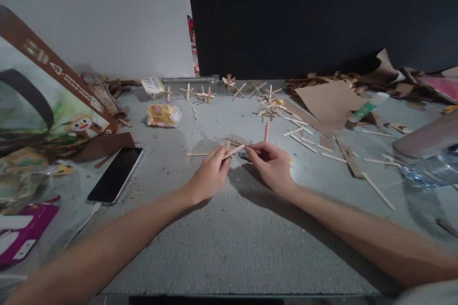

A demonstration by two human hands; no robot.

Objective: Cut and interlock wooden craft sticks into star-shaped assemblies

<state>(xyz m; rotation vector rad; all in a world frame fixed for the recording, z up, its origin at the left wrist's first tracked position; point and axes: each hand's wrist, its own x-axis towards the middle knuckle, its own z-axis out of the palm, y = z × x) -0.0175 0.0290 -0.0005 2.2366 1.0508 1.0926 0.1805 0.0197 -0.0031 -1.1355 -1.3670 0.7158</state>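
My left hand [209,173] is closed, its thumb and fingers pinching crossed wooden craft sticks [234,152] just above the grey table. My right hand [272,167] is closed too, with thumb and forefinger at the right end of the upper, slanted stick. Another craft stick [196,154] shows to the left of my left fingers, and one more [233,141] lies just beyond them. Behind my right hand stands out a pink striped stick [267,131]. Something dark, mostly hidden, is under my right fingers.
Crossed-stick shapes [206,95] line the back of the table [236,247]. Loose sticks [303,142], brown cardboard [331,104], a glue stick [368,108] and a clear bottle [431,169] are on the right. A phone [116,174], snack packet [163,116] and large bag [46,80] are left.
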